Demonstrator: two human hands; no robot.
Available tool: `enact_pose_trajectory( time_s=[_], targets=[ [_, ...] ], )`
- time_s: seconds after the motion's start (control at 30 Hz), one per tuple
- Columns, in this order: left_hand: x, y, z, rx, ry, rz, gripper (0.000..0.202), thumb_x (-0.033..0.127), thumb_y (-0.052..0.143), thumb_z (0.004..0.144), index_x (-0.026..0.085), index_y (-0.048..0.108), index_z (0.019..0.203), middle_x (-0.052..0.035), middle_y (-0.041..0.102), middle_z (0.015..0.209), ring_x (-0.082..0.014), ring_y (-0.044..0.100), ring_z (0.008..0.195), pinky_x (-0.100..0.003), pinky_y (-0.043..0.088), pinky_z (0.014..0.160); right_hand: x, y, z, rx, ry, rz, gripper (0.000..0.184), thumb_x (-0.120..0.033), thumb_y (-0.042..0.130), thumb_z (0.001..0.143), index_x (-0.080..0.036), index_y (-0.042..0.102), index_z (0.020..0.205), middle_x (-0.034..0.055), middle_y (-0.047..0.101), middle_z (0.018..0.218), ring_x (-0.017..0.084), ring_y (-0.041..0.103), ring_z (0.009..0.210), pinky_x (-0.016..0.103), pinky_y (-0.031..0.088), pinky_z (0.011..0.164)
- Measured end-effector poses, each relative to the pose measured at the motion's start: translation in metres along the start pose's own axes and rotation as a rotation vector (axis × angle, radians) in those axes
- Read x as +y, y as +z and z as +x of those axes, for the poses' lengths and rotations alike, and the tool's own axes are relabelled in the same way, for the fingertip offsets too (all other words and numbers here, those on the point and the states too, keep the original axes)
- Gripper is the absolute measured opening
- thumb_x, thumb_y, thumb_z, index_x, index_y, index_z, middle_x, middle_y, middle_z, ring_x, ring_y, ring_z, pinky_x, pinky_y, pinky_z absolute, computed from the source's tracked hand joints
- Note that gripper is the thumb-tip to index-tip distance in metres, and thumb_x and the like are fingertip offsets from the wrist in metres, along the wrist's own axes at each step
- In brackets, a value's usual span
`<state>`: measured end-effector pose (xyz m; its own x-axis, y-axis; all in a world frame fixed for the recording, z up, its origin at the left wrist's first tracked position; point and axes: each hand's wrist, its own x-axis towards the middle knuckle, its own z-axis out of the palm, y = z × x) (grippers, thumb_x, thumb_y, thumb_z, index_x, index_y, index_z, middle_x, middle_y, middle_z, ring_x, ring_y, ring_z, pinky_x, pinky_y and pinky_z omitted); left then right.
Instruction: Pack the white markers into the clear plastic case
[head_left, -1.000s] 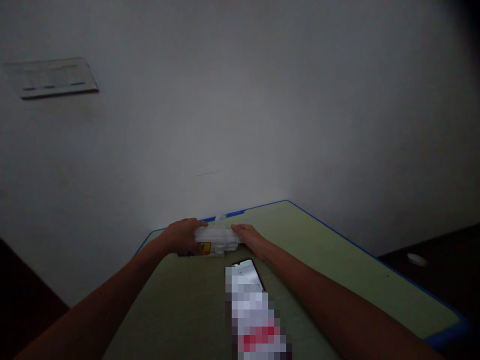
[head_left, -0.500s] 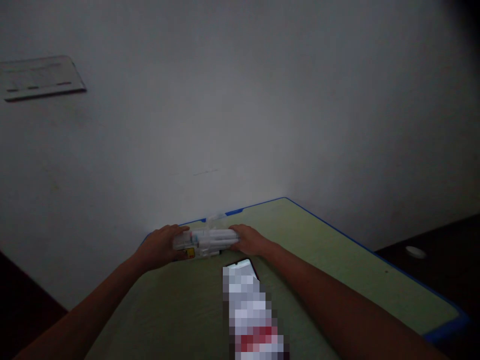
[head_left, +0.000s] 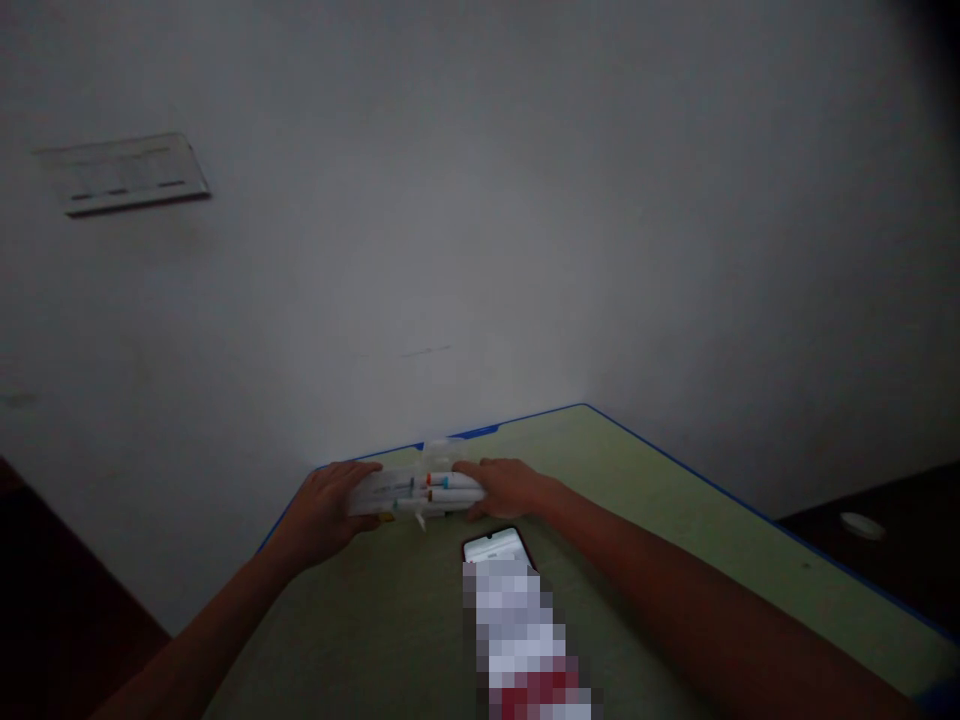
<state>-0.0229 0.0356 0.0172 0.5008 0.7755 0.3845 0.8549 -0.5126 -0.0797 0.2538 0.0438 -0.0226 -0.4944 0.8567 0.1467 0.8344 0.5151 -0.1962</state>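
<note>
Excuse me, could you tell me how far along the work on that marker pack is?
Little looks done: the marker pack sits on the green table, its coloured marker ends showing. In hand: the left hand and right hand grasp it at either end. Left: its clear plastic wrapping looks not yet removed, though the dim light makes that hard to tell.

The wall (head_left: 480, 300) blocks the far side of the desk (head_left: 675, 540), just behind the bundle of markers (head_left: 412, 492). A phone (head_left: 493, 546) and a pixelated object (head_left: 525, 640) stand in the way on the near side; a hand could pass over the desk to their right
</note>
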Motion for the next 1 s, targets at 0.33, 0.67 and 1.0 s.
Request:
enact_pose_trajectory(
  time_s=[0.33,0.67,1.0],
  targets=[
    [-0.017,0.012,-0.020,0.063,-0.170,0.062,0.058,0.044,0.060,0.064,0.019,0.046,0.114,-0.0114,0.053,0.116,-0.0293,0.047,0.106,-0.041,0.036,0.087,0.011,-0.005,-0.016,0.038,0.099,-0.048,0.046,-0.043,0.063,0.064,-0.021,0.053,0.103,0.0107,0.061,0.096,0.028,0.057,0.085,0.032,0.041,0.064],
    [-0.005,-0.008,-0.014,0.058,-0.063,0.228,0.053,0.039,0.056,0.067,0.019,0.047,0.114,-0.0101,0.054,0.116,-0.0286,0.045,0.107,-0.042,0.032,0.089,0.022,-0.005,-0.018,0.006,0.260,-0.152,0.056,-0.059,0.053,0.065,-0.013,0.055,0.098,0.0167,0.060,0.096,0.031,0.057,0.084,0.038,0.044,0.066],
    [0.008,-0.060,0.025,-0.143,0.075,0.387,0.054,0.042,0.056,0.064,0.018,0.050,0.112,-0.0107,0.054,0.113,-0.0289,0.047,0.103,-0.039,0.033,0.086,0.024,0.001,-0.020,0.069,0.263,-0.159,0.063,-0.061,0.051,0.064,-0.012,0.051,0.104,0.0162,0.055,0.100,0.030,0.052,0.091,0.039,0.044,0.072]
  ],
)
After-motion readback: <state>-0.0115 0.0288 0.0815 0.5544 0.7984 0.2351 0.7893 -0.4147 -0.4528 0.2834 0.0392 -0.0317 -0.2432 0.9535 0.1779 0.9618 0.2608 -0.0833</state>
